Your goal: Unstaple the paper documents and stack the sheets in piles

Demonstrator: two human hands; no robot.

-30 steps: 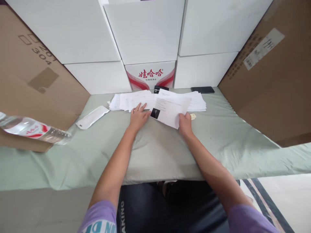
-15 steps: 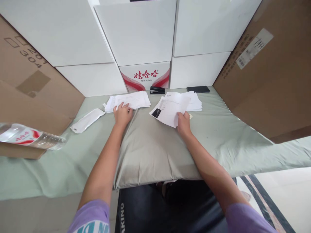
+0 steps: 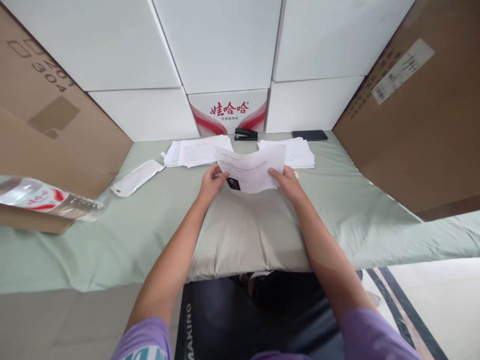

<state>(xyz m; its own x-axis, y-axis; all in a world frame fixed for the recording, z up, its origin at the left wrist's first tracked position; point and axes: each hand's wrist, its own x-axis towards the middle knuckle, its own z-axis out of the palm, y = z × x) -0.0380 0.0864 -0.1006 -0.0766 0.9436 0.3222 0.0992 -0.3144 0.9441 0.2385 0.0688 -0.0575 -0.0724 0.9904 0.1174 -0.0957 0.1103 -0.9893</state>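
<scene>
**Both hands on one printed sheet, frame centre**

We see the left hand (image 3: 212, 182) and right hand (image 3: 287, 181) pinching opposite edges of a printed sheet (image 3: 252, 170), held just above the grey cushion (image 3: 243, 235); small dark photo at its lower left, txt too small to read. Paper stacks (image 3: 198, 150) (image 3: 296, 151) lie behind. Red-white box (image 3: 229, 112) upper centre has red Chinese chars. Brown carton (image 3: 48, 100) upper left: "304". Bottle (image 3: 41, 199) at left w/ red label.

Short purple sleeves, the left printed white and teal; bare forearms.
</scene>
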